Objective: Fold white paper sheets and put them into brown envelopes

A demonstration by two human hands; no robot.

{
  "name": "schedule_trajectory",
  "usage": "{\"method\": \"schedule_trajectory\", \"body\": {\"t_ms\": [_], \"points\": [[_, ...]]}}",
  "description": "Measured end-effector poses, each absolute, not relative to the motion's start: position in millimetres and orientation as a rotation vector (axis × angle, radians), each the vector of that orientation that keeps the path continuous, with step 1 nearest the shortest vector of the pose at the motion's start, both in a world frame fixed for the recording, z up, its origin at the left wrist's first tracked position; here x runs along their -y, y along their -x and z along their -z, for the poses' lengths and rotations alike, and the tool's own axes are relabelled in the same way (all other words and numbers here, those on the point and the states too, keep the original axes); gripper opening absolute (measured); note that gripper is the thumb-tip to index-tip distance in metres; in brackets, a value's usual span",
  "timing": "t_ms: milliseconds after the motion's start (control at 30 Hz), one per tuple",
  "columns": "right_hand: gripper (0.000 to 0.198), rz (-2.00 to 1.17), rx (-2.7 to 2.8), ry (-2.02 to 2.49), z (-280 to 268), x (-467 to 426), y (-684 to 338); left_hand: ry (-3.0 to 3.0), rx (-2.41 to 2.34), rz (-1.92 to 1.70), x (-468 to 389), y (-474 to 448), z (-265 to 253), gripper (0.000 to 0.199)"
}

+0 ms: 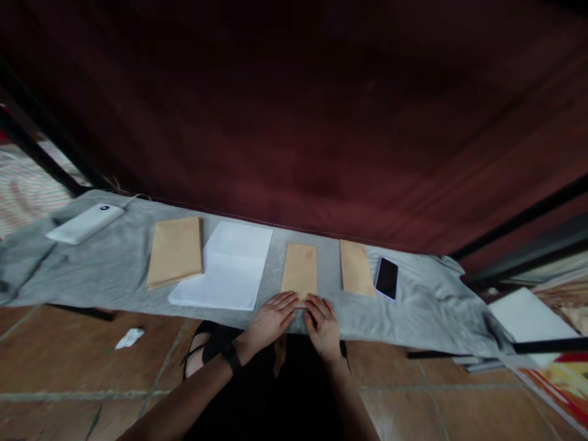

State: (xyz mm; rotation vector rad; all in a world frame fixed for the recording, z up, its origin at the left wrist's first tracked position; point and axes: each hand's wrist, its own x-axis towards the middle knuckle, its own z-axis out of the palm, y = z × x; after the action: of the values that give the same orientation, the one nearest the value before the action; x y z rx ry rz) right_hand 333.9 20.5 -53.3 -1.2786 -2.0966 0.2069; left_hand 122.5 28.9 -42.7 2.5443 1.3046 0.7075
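A brown paper envelope [299, 266] lies upright in front of me on the grey cloth, with a small reddish mark near its top right corner. My left hand [273, 318] is at its lower left edge, fingers together and pressed on the near end. At the lower right edge, my right hand [323, 324] has its fingers bent onto the same end. Both hands are closed on the envelope, and their fingertips almost meet. A thin pale strip shows between them; the fingers partly cover the near edge.
Left of the envelope lie white paper sheets [229, 269] and a stack of brown envelopes [177, 251]. Another brown envelope [357, 268] and a phone [386, 278] are to the right. A white device [87, 223] with a cable rests far left on the grey cloth [427, 294]. A dark red curtain [294, 153] hangs behind.
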Motion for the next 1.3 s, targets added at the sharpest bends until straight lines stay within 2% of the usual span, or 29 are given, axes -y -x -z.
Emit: {"method": "schedule_trajectory", "body": {"t_ms": [400, 967, 1300], "points": [[0.023, -0.342, 1.958, 1.328, 47.5, -22.2, -334.3, -2.458, -1.383, -0.864, -23.6, -117.7, 48.3, 0.031], [0.018, -0.288, 1.784, 1.491, 51.3, -29.1, -323.7, -2.188, -1.534, -1.035, -33.7, -125.0, 42.5, 0.025], [0.018, -0.252, 1.785, 1.54, 53.4, -30.9, -321.7, -2.234, -1.637, -0.932, -40.1, -126.8, 40.9, 0.016]]}}
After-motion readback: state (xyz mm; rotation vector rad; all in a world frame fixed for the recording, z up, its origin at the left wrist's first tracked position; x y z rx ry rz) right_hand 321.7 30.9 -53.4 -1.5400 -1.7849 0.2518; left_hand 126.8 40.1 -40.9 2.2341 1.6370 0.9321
